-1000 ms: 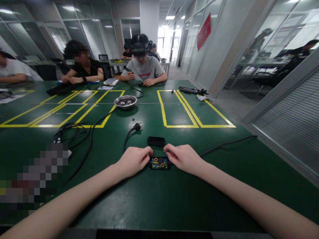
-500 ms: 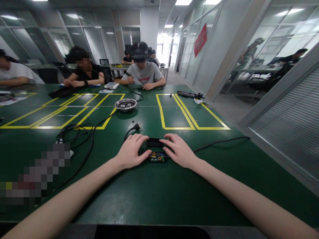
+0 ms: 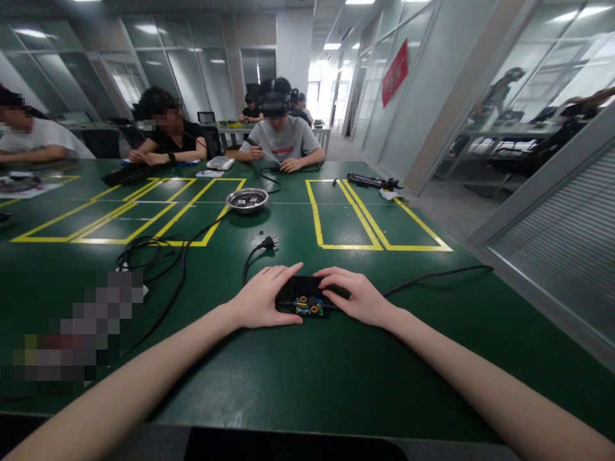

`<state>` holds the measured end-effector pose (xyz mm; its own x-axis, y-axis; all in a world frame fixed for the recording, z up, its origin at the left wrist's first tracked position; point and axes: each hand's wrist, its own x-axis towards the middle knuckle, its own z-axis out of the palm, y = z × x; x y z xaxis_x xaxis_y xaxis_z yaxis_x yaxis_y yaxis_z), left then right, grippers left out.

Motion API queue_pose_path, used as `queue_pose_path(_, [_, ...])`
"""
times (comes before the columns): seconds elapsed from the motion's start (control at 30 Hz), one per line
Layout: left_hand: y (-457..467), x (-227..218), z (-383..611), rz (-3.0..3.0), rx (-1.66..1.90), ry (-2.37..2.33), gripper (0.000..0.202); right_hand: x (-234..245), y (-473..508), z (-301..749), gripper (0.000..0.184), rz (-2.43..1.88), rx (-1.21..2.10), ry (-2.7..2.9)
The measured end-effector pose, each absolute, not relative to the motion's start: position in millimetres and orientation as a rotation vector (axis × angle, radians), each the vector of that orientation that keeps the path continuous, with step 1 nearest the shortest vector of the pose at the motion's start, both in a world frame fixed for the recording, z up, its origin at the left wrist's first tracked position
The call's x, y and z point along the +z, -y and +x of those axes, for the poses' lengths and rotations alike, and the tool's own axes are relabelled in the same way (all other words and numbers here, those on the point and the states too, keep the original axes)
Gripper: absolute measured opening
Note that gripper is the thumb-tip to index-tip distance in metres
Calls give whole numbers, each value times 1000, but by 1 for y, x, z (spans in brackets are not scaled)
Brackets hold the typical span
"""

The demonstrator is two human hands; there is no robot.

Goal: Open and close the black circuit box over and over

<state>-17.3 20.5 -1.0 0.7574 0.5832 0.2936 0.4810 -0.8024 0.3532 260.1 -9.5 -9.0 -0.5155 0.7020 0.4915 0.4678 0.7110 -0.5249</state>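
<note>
Circuit board (image 3: pixel 302 308) and black cover (image 3: pixel 306 285) are flanked on the table (image 3: pixel 336 378) | left hand (image 3: pixel 263 298): fingers spread | right hand (image 3: pixel 359 299): fingers curled, grip unclear

Tabletop (image 3: pixel 269 378) green, smooth, semi-gloss — pale light smeared across it; tape (image 3: pixel 350 247) on it yellow, flat; bowl (image 3: pixel 246 210) of polished metal, bright rim; cover (image 3: pixel 307 285) black, looks like matt plastic; coils (image 3: pixel 314 309) with a coppery sheen; plug (image 3: pixel 268 243) dark moulded plastic — prongs (image 3: pixel 275 242) metallic; cable (image 3: pixel 432 277) rubbery, dull black; shirt (image 3: pixel 283 136) opposite, soft grey cloth.
</note>
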Motion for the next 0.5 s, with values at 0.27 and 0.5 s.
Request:
queue_pose_path(0.27, [-18, 0, -17, 2666, 595, -785, 84, -6, 17, 253, 23, -1045, 662, 1911])
queue_pose_path(0.5, [-17, 2, -18, 2662, 584, -836, 84, -6, 19, 251, 24, -950, 605, 1966])
